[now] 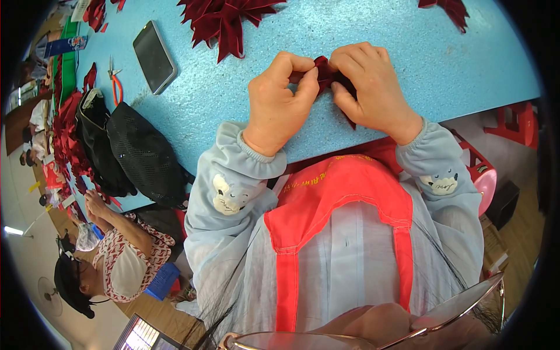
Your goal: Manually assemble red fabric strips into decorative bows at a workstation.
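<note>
Just in from the front edge of the blue table, a dark red velvet ribbon bow is held up between my two hands. My left hand pinches its left side between thumb and forefinger. On the other side, my right hand grips the bow with bent fingers, partly hiding it. One ribbon tail hangs below my right thumb. A pile of similar dark red bows lies beyond my hands.
A phone and orange-handled pliers lie to the left, near black bags. More red ribbon is heaped at far left, where another person sits. One bow is at far right; red stools stand beyond the edge.
</note>
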Motion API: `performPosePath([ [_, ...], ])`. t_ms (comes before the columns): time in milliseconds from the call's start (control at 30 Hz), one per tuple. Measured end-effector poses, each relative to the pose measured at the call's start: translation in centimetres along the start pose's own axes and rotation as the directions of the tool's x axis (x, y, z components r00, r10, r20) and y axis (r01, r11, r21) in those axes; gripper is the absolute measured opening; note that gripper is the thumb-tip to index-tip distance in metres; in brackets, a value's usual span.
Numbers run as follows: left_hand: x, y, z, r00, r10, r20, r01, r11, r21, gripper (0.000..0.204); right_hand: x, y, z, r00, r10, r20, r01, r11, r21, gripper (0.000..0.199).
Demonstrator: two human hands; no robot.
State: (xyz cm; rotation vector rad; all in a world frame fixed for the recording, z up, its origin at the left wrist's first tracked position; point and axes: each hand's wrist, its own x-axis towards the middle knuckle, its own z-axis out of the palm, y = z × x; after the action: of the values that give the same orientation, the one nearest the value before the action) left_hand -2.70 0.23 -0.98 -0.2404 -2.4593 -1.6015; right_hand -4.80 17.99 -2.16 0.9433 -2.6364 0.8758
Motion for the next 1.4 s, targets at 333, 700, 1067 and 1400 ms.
performPosePath([
  [333,-0.9,-1.2,0.9,0.990,-0.136,-0.043,0.128,0.979,-0.157,0.008,0.4,-0.3,0.4,0.994,0.109,0.018,-0.109,0.994,0.030,0.017],
  [700,-1.4,-1.2,0.4,0.971,-0.232,-0.059,0.195,0.909,-0.367,0.008,0.2,0.2,-0.9,0.994,0.093,0.054,-0.102,0.978,0.181,0.020],
  [1067,-2.7,1.1,0.5,0.973,-0.217,-0.075,0.151,0.850,-0.504,0.009,0.2,-1.7,-2.1,0.922,0.270,0.279,-0.379,0.778,0.500,0.017],
  [1400,-3.6,1.7,1.2,0.965,-0.256,-0.059,0.175,0.795,-0.582,0.007,-0.8,-1.8,-0.9,0.977,0.203,0.071,-0.212,0.860,0.464,0.017],
])
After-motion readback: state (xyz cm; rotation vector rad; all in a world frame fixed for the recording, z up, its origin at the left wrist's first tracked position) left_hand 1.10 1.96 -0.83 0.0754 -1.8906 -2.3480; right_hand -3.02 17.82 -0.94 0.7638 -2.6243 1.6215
